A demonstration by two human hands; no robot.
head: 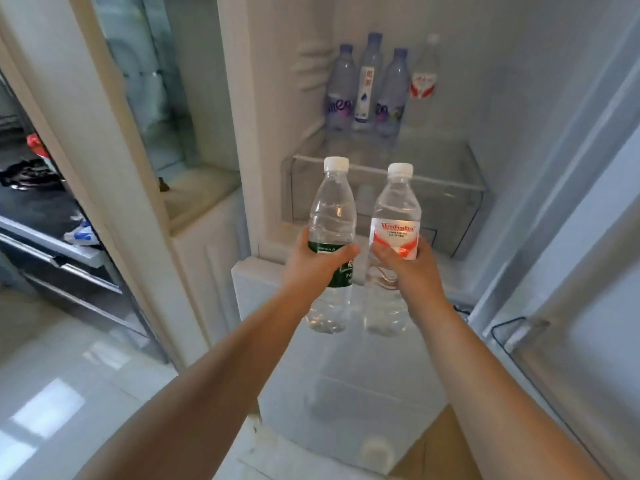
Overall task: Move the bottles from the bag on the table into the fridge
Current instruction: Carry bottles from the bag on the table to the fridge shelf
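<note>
Head view: person at the open fridge (519,98), a bottle in each of the two hands.
Left hand (313,268) wraps its fingers round the green-label bottle (330,237); right hand (408,268) grips the red-label bottle (394,233). Both upright, side by side, in front of the clear drawer (450,209). Four bottles (377,84) stand at the shelf's back edge.

Red-and-white label (396,239) of the right-hand held bottle (393,251): "Wahaha". Other bottles' label lettering: too blurred to read.
</note>
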